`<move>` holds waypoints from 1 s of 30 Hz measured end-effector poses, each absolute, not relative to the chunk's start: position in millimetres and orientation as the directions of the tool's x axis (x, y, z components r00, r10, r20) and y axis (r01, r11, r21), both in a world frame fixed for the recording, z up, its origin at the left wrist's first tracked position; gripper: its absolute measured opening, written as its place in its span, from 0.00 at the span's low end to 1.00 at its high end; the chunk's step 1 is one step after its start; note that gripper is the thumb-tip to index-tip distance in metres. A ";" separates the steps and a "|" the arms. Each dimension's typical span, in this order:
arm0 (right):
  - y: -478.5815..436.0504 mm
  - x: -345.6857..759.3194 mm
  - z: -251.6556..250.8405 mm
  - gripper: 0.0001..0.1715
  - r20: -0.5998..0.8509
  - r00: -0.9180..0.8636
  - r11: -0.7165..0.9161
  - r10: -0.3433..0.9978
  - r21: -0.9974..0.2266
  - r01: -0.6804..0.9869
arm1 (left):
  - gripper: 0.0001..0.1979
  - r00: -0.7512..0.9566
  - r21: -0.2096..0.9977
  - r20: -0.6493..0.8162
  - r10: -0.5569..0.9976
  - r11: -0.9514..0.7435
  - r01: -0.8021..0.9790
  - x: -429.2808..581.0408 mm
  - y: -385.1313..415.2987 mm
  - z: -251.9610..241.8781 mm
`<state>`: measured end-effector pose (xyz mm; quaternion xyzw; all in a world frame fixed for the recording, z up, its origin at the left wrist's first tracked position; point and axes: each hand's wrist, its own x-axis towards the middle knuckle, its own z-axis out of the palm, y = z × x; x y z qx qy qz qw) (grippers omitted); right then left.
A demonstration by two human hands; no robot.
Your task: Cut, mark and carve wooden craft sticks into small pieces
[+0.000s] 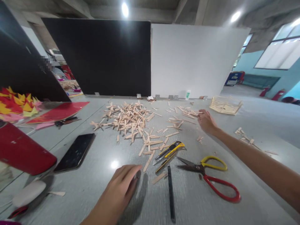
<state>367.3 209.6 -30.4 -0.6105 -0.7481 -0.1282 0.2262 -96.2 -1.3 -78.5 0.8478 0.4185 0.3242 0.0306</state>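
My right hand (207, 122) reaches forward on the right, its fingertips pinched at the end of a wooden stick (193, 112) beside several loose sticks. Low in the middle, my left hand (122, 181) hovers near or rests on the grey table, fingers curled; what they hold, if anything, is hidden. Between the hands lie a yellow and black utility knife (172, 149), a pencil (166, 162), a black pen (171, 193) and scissors (199, 168) with one yellow and one red handle. A large heap of wooden sticks (128, 120) spreads beyond my left hand.
A small stick-built frame (226, 106) stands at the right rear. On the left are a phone (75, 153), a red tumbler (25, 150), a white mouse-like object (29, 193) and red and yellow paper shapes (16, 101). Black (105, 56) and white (187, 59) panels border the back.
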 end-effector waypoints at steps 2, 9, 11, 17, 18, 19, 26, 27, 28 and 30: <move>193.0 347.8 -34.6 0.20 0.510 -0.152 0.252 0.847 -0.134 0.958 | 0.18 0.481 0.305 0.528 0.700 -0.685 0.661 -92.2 -5.2 -69.7; 92.8 267.0 -26.0 0.11 0.456 -0.232 0.400 0.859 -0.316 0.860 | 0.19 0.770 0.164 0.474 0.427 -0.902 0.400 -58.5 -29.7 -71.3; 65.1 250.8 -18.2 0.09 0.415 -0.258 0.420 0.872 -0.366 0.830 | 0.20 0.823 0.125 0.440 0.360 -0.932 0.342 -50.1 -32.2 -75.8; 18.9 229.0 -17.2 0.06 0.230 -0.318 0.392 0.920 -0.504 0.770 | 0.16 0.762 0.175 0.256 0.594 -0.804 0.568 -49.0 -25.7 -56.7; 15.3 227.2 -19.7 0.06 0.204 -0.332 0.390 0.921 -0.519 0.761 | 0.16 0.720 0.161 0.247 0.649 -0.760 0.630 -50.9 -23.5 -53.4; 12.0 225.3 -21.9 0.07 0.183 -0.349 0.391 0.919 -0.532 0.751 | 0.16 0.680 0.139 0.244 0.692 -0.719 0.681 -52.8 -21.0 -51.1; -6.0 206.9 -19.9 0.07 0.131 -0.503 0.482 0.854 -0.561 0.673 | 0.17 0.579 0.072 0.290 0.762 -0.621 0.781 -61.9 -6.1 -54.6; -5.8 205.5 -20.2 0.05 0.154 -0.501 0.496 0.851 -0.546 0.675 | 0.16 0.580 0.076 0.296 0.759 -0.624 0.778 -62.5 -5.3 -55.6; -4.8 205.3 -21.4 0.05 0.182 -0.488 0.504 0.854 -0.528 0.684 | 0.16 0.579 0.078 0.306 0.755 -0.626 0.776 -63.1 -5.0 -56.5; -1.4 208.6 -25.8 0.17 0.238 -0.434 0.493 0.869 -0.492 0.717 | 0.16 0.574 0.079 0.328 0.751 -0.627 0.775 -64.0 -6.2 -57.2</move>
